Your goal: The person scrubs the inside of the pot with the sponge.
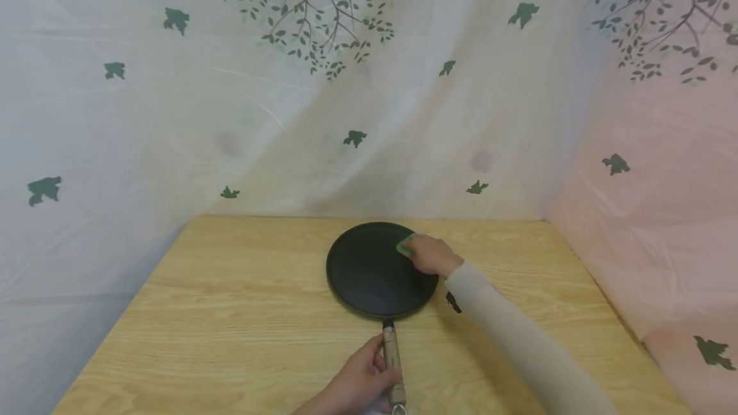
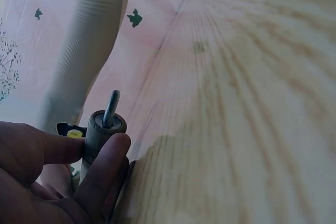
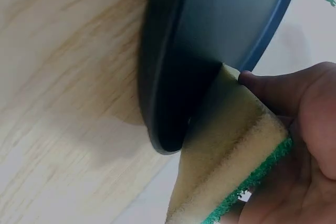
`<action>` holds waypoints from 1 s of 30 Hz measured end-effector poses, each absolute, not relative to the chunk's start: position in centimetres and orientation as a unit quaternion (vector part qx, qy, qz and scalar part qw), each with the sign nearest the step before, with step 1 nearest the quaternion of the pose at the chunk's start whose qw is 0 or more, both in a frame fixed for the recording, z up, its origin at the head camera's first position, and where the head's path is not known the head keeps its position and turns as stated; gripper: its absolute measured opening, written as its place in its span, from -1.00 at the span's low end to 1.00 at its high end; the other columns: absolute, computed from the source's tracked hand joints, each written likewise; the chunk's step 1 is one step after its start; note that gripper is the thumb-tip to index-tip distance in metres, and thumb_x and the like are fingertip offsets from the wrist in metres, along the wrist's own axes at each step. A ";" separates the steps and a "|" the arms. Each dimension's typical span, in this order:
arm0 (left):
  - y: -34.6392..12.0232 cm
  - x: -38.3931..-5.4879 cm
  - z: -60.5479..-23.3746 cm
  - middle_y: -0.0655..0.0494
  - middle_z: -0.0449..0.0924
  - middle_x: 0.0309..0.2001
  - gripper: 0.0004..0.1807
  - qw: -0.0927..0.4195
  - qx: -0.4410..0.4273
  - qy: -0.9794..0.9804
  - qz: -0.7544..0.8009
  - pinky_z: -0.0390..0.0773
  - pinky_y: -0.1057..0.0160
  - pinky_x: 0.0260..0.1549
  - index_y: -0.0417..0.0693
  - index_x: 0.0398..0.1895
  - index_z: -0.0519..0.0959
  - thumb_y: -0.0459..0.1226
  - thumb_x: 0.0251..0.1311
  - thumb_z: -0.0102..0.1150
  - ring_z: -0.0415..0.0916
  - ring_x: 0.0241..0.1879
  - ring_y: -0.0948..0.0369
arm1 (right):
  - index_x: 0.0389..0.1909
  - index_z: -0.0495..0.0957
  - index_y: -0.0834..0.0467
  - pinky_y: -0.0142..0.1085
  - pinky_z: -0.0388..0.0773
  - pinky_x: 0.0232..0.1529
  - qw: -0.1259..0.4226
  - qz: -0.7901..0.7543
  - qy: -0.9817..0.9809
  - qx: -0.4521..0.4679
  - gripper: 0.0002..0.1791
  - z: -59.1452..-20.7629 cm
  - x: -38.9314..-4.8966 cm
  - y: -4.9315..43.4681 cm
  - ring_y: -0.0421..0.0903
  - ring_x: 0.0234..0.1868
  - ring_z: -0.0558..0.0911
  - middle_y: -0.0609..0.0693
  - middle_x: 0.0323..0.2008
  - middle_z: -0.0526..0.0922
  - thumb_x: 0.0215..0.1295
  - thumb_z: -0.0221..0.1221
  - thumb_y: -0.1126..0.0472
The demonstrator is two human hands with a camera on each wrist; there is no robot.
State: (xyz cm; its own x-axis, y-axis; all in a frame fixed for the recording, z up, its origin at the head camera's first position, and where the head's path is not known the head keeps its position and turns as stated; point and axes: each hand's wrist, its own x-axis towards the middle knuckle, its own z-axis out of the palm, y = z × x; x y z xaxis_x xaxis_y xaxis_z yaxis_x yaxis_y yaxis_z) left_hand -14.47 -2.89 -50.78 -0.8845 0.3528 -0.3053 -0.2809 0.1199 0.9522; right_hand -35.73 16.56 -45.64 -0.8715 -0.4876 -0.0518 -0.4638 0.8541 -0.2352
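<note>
A round black flat pan (image 1: 375, 274) lies over the wooden table, its handle (image 1: 391, 348) pointing toward me. My left hand (image 1: 363, 373) grips that handle between thumb and fingers; in the left wrist view the handle's end with its metal hanging loop (image 2: 112, 109) sticks out past the fingers. At the pan's right far side, my right hand (image 1: 431, 253) pinches a sponge (image 3: 226, 156), yellow with a green scouring layer (image 3: 252, 182). The sponge's yellow side meets the pan's inner surface near the rim in the right wrist view.
The wood-grain table (image 1: 242, 312) reaches back to a pale curtain (image 1: 277, 146) printed with leaves and birds. A pinkish curtain (image 1: 663, 223) borders the right side. A dark strap piece (image 1: 453, 302) shows at the right wrist.
</note>
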 end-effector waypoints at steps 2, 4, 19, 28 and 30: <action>-2.9 -14.4 -50.7 -0.11 0.54 -0.25 -0.22 0.235 0.031 0.708 0.665 0.84 0.21 -0.49 -0.40 0.58 0.14 -0.45 0.37 0.24 0.61 -0.43 0.15 | 0.36 0.57 0.24 0.19 0.54 0.41 0.055 -0.107 0.960 -0.252 -0.60 -45.6 -35.4 16.9 0.24 0.36 0.54 0.20 0.32 0.59 0.60 0.10 0.27; -2.8 -14.4 -50.6 -0.11 0.53 -0.25 -0.22 0.232 0.035 0.708 0.666 0.84 0.21 -0.49 -0.41 0.58 0.13 -0.45 0.36 0.24 0.60 -0.44 0.16 | 0.38 0.56 0.24 0.16 0.54 0.43 0.059 -0.109 0.959 -0.256 -0.59 -45.5 -35.2 17.2 0.24 0.37 0.54 0.21 0.33 0.59 0.60 0.10 0.27; -3.0 -14.7 -50.7 -0.10 0.53 -0.20 -0.17 0.246 0.016 0.715 0.654 0.86 0.17 -0.41 -0.39 0.61 0.07 -0.41 0.40 0.26 0.61 -0.38 0.14 | 0.25 0.65 0.24 0.20 0.56 0.39 0.118 -0.119 0.951 -0.261 -0.66 -44.0 -32.4 18.9 0.27 0.30 0.60 0.20 0.23 0.68 0.61 0.12 0.23; -2.9 -14.8 -51.0 -0.10 0.53 -0.20 -0.16 0.248 0.015 0.711 0.658 0.86 0.17 -0.40 -0.39 0.62 0.06 -0.41 0.39 0.26 0.62 -0.40 0.14 | 0.20 0.68 0.24 0.35 0.46 0.41 0.134 -0.139 0.943 -0.273 -0.69 -43.8 -30.9 19.7 0.28 0.29 0.61 0.19 0.18 0.71 0.59 0.11 0.28; -2.9 -14.8 -50.9 -0.10 0.53 -0.20 -0.16 0.248 0.013 0.712 0.657 0.86 0.17 -0.40 -0.39 0.62 0.07 -0.41 0.39 0.27 0.61 -0.39 0.14 | 0.19 0.68 0.24 0.30 0.51 0.40 0.134 -0.141 0.941 -0.278 -0.70 -43.8 -30.6 19.8 0.27 0.28 0.62 0.19 0.17 0.72 0.59 0.12 0.29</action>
State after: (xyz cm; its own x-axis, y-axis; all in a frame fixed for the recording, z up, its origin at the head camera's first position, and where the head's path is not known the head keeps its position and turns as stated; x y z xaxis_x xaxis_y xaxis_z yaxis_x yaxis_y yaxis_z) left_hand -14.76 -2.87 -50.91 -0.8769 0.3443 -0.3355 -0.3067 0.1368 0.9419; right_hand -30.63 19.79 -43.77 -0.8100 -0.5601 -0.1737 -0.4848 0.8062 -0.3390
